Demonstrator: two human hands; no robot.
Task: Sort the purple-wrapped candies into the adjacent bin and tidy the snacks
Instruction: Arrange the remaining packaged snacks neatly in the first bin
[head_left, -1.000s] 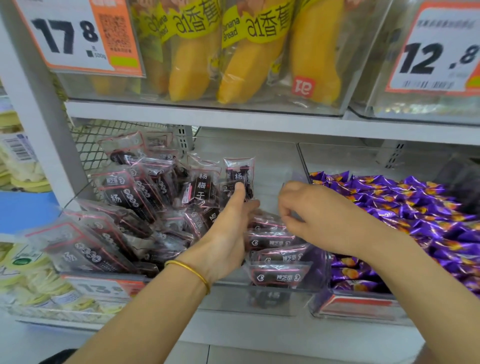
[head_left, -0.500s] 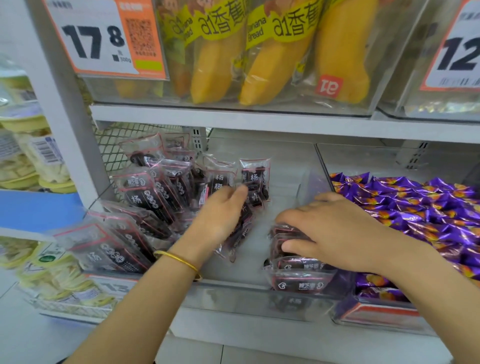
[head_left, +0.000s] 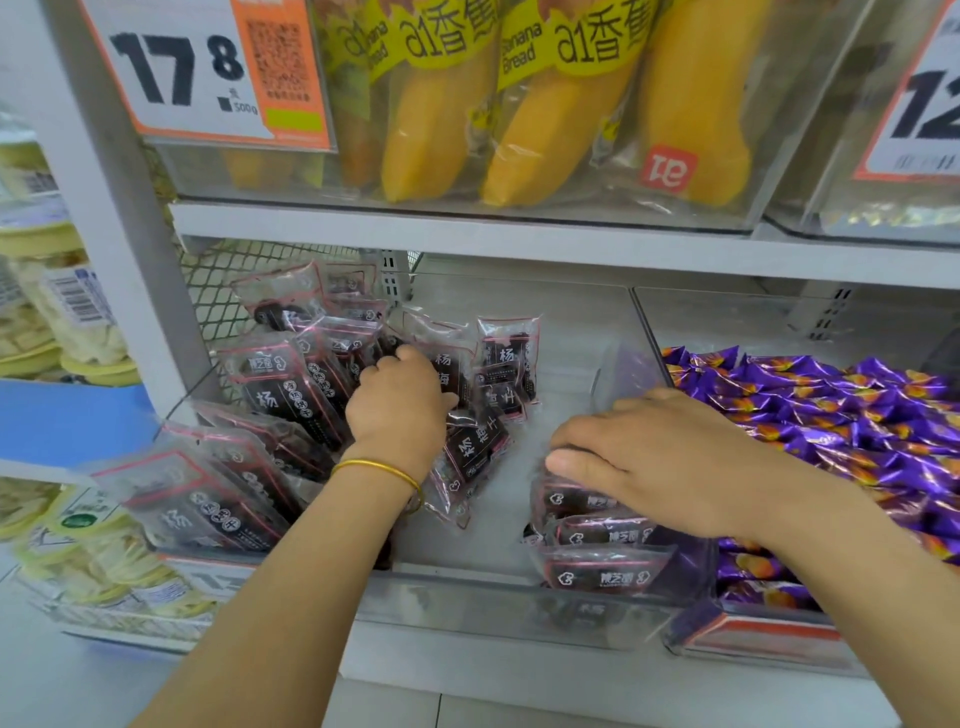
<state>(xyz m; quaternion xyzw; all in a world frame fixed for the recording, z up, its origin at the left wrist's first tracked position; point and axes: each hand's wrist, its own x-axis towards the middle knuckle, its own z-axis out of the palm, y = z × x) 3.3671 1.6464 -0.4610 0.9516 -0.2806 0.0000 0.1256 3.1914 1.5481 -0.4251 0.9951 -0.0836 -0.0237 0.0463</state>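
1. At the left of the middle bin (head_left: 467, 597), dark packets (head_left: 270, 384) lean in loose rows. We judge that a nudge could tip them forward over the low front wall.
2. Our left hand (head_left: 400, 410) is curled in among upright packets and seems to pinch one. Pulling it free could drag its neighbours down flat.
3. Our right hand (head_left: 649, 457) lies wide and flat on a stack (head_left: 597, 535) of packets in the front right corner, holding nothing. Uneven pressure could make the slick stack slide apart.
4. A clear divider (head_left: 623, 364) stands just beside that hand, and a sideways push might shift it.
5. The purple candies (head_left: 831, 415) are heaped in the right bin (head_left: 753, 639), with our right forearm lying across them. Drawing the arm back carelessly could sweep some out. We see none among the packets, though our hands hide part.
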